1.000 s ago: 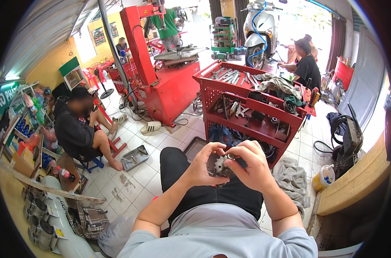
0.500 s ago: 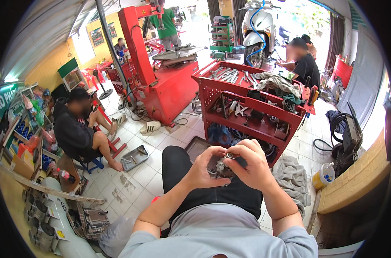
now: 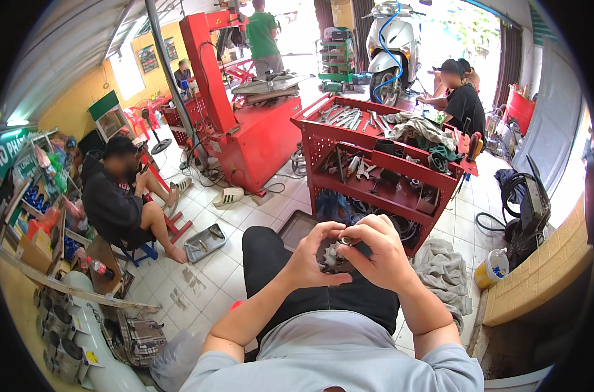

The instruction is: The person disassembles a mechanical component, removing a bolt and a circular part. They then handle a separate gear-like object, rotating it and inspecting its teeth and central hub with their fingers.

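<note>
Above my lap, both hands meet around a grey metal part. My left hand [image 3: 308, 260] curls its fingers and thumb around this roundish part [image 3: 329, 257], which has a toothed or finned outline. A small, shiny, ring-shaped metal piece [image 3: 346, 240] is pinched between the thumb and fingers of my right hand [image 3: 379, 253], close against the larger part's upper edge. Whether the two pieces touch I cannot tell, and my fingers cover much of the larger one.
Ahead stands a red tool cart [image 3: 382, 157] with wrenches [image 3: 346, 117] and rags [image 3: 424, 127]. A metal tray [image 3: 295, 230] lies by my knee, and another tray [image 3: 205, 242] near a seated person [image 3: 117, 196]. Crumpled cloth [image 3: 441, 268] and a yellow-white bucket [image 3: 492, 269] are at right.
My right hand has shifted slightly, with the small ring tilted and a little lower. The larger part is turned, showing more of its toothed side. In the background, the green-shirted person has moved right.
</note>
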A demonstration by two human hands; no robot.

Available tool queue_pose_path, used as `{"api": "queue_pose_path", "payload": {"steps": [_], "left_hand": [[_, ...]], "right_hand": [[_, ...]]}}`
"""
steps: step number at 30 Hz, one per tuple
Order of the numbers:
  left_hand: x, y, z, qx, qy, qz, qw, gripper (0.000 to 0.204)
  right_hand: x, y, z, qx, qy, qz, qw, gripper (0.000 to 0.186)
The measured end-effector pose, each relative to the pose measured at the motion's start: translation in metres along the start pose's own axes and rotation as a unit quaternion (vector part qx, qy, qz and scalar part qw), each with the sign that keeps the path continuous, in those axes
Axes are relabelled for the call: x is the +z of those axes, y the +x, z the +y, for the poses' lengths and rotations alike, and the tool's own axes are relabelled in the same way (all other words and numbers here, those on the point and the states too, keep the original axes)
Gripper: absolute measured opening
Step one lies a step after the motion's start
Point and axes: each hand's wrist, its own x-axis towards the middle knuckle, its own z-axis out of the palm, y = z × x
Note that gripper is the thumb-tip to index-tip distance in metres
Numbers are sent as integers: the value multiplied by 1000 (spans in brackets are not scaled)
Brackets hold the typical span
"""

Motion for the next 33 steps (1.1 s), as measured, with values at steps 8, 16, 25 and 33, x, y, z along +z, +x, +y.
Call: {"api": "queue_pose_path", "payload": {"steps": [8,16,25,33], "left_hand": [[-18,3,-20,-16,-125,69,990,68],[-2,0,-5,29,-67,2,997,73],[7,-2,6,-11,-12,-41,999,87],[-13,1,-24,1,-148,-16,989,84]], "right_hand": [[1,-1,0,17,4,-1,1000,23],[1,-1,-1,27,24,4,999,22],[3,-1,-2,19,19,-17,1000,23],[0,-1,0,7,6,-5,1000,23]]}}
